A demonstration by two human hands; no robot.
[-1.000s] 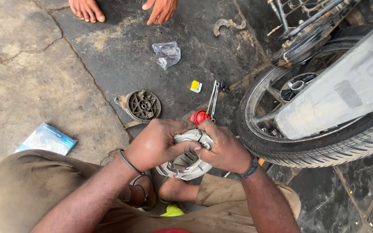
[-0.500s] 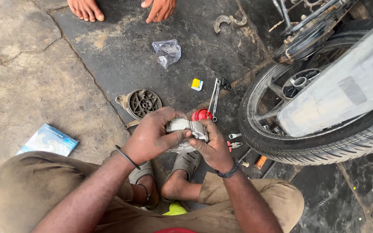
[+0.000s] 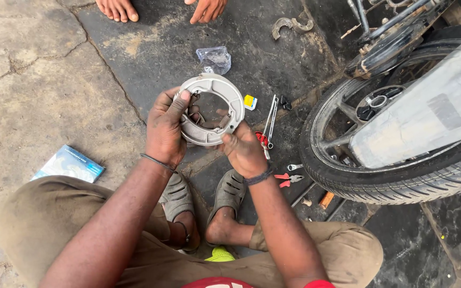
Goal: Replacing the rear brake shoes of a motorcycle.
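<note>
Both hands clamp one ring of grey metal brake shoes (image 3: 212,109): the left hand (image 3: 167,128) wraps its left arc, fingers curled over the rim, and the right hand (image 3: 243,151) pinches the lower right edge. The ring is held above the cracked concrete floor (image 3: 33,90), its open face turned up toward the camera, with two curved halves joined by a coiled spring; being round, it shows no clear long axis. Just right lie one slim steel spanner (image 3: 270,118), a small yellow box (image 3: 249,102) and red-handled pliers (image 3: 288,179). Beyond stands a ribbed rubber motorcycle tyre (image 3: 401,184).
</note>
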